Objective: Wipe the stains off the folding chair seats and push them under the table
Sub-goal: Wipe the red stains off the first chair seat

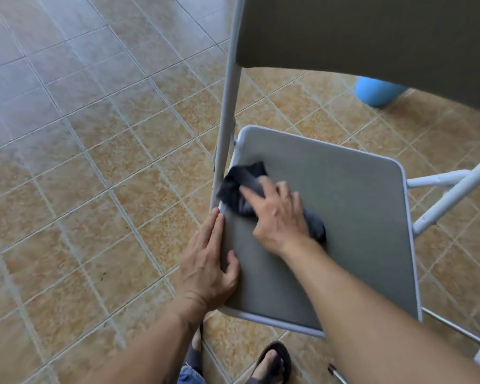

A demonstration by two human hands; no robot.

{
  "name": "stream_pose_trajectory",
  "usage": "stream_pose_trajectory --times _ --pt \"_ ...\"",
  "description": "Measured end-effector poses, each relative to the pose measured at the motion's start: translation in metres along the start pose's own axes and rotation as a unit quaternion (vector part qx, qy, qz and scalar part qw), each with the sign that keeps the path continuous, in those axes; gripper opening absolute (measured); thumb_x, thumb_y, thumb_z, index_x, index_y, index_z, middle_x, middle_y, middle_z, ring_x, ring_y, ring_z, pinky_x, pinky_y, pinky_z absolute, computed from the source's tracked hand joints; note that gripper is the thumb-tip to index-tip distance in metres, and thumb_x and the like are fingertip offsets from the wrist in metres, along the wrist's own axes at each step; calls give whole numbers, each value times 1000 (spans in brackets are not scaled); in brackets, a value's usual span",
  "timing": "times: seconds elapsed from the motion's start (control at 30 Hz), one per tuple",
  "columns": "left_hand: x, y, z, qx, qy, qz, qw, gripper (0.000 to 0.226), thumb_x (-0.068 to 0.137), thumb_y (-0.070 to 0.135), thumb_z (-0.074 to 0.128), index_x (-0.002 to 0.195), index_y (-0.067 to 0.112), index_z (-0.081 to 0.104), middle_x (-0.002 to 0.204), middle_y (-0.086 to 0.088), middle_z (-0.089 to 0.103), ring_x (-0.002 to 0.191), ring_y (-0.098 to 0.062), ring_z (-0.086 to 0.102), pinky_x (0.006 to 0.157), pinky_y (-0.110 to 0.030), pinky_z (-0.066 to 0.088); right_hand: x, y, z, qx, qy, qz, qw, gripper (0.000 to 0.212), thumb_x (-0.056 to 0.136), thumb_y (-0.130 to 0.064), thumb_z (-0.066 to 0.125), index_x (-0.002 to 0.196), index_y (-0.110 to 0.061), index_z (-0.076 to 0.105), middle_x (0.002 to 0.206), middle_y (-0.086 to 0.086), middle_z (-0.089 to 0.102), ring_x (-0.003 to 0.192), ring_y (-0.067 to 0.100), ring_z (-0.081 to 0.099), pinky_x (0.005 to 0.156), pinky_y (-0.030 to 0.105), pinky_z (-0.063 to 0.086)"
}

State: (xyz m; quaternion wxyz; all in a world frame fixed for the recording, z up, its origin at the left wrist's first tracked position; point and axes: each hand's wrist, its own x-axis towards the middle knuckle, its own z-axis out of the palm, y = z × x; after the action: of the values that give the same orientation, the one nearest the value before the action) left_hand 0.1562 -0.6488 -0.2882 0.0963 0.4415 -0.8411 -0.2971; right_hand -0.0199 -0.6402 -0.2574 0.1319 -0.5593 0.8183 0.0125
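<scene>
1. A dark grey cloth [240, 189] is pressed flat under the right hand [279, 214]; the fingers [251, 195] are spread over it rather than curled around it, so the cloth is pinned to the seat, not clenched.
2. The cloth is bunched, with one part showing ahead of the fingertips at the seat's left edge and another part showing behind the heel of the hand.
3. The cloth is placed on the seat [344, 217] of the folding chair, near the rear left corner, just beside the upright frame tube [227, 115].
4. The left edge of the seat is gripped by the left hand [207, 268]: the thumb [232, 263] is laid on the grey top surface and the fingers are stretched along the rim, towards the frame tube.
5. The seat is seen as a grey pad with a pale metal rim; the middle and the right side of its surface are left bare.
6. The backrest [372, 34] is seen at the top of the view, close to the camera.
7. White crossed legs [452, 189] are seen beyond the seat's right edge.
8. The chair is stood on a tan tiled floor [94, 189].
9. A pale blue rounded object [377, 91] is seen on the floor beyond the seat's far edge, partly hidden by the backrest.
10. A foot in a dark sandal [273, 361] is seen below the seat's near edge.
</scene>
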Motion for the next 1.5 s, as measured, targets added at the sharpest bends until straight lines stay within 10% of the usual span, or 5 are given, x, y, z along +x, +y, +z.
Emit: stream_pose_trajectory --times 0.2,0.47,0.73,1.03,1.5 --pt "8 -5 -2 7 -11 -1 1000 77 80 37 52 152 17 32 160 4 27 141 -17 36 115 -30 31 50 26 -10 11 -7 181 983 74 78 -12 52 146 -36 34 138 5 32 116 35 32 93 44 32" --pt "14 -7 -2 19 -16 -4 1000 76 81 39 51 151 16 33 160 3 27 136 -21 43 109 -35 40 2 8 3 38 16 -5 999 74 75 -14 49 144 -39 40 144 0 32 110 32 37 90 43 36" --pt "24 11 -12 115 -35 3 993 77 77 36 49 148 8 38 157 -7 34 140 -27 38 116 -38 30 -67 88 7 60 92 330 938 70 76 -10 57 141 -34 49 140 3 40 107 36 39 90 46 36" --pt "31 83 23 39 -56 53 996 75 77 36 44 149 15 37 159 -2 31 149 -17 20 122 -44 12 -161 50 11 104 80 177 975 63 68 -12 50 127 -26 64 134 4 53 97 33 50 79 44 45" --pt "27 86 50 156 -33 70 985 74 79 44 42 147 14 39 159 -5 29 150 -21 17 122 -49 7 -131 121 7 103 113 397 905 63 73 -10 58 132 -30 57 137 2 46 106 35 41 83 47 36"
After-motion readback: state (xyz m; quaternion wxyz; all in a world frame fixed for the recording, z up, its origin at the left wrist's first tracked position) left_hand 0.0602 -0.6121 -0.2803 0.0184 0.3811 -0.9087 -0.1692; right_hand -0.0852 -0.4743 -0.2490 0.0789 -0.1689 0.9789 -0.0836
